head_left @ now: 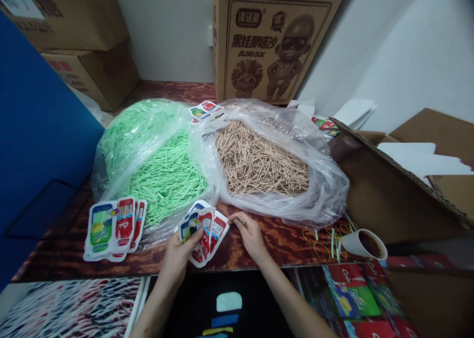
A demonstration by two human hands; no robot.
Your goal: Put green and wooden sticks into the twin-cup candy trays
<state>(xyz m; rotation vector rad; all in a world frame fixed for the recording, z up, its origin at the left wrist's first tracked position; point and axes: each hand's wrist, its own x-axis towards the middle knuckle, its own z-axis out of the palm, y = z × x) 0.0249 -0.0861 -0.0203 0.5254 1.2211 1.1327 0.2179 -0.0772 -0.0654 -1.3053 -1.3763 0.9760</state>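
My left hand [181, 251] grips a fanned stack of bottle-shaped packs [217, 232] printed with red cola and green-yellow designs. Just right of the stack, my right hand [250, 234] pinches brown sticks [242, 220] between thumb and fingers, its fingertips at or very near the stack's edge; contact is hard to tell. Beyond my hands lie two open plastic bags, one of green sticks [168, 177], the other of brown sticks [261, 157]. On the table's left, more bottle-shaped packs [101, 229] lie in an overlapping pile.
Further packs [206, 110] rest on top between the bags. A paper cup [351, 243] of dark liquid tilts at the right, beside rubber bands and loose green sticks [332, 243]. An open carton [355, 180] borders the right; a tall printed box [225, 46] stands behind.
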